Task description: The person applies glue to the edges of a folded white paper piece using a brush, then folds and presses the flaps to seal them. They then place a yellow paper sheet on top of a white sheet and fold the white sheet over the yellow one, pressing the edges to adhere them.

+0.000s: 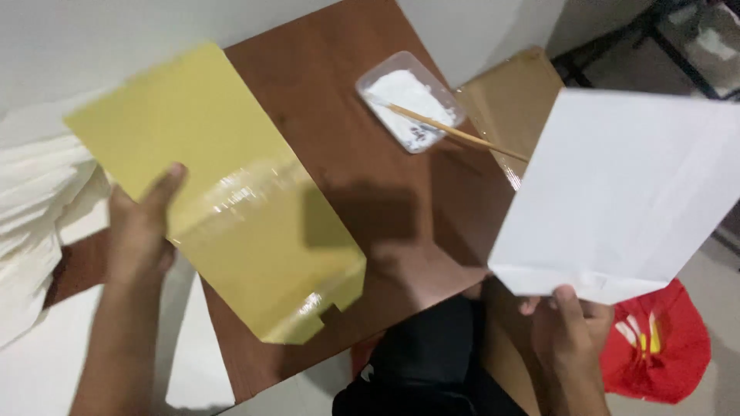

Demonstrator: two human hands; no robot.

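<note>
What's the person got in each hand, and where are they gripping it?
The left hand holds a flat yellow glossy card by its long left edge, thumb on top. The right hand holds a white paper envelope by its bottom edge.

Single head-worn view, looking steeply down, close over a brown table (347, 115), slightly tilted

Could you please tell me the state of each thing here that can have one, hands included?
Left hand: gripping the yellow sheet, thumb on top.
Yellow sheet: held up over the table, tilted, glossy.
Right hand: pinching the white envelope's lower edge.
White envelope: lifted off the table, flat.
Tray: open, holding white paste.
Stick: resting in the tray, one end jutting past its rim.
</note>
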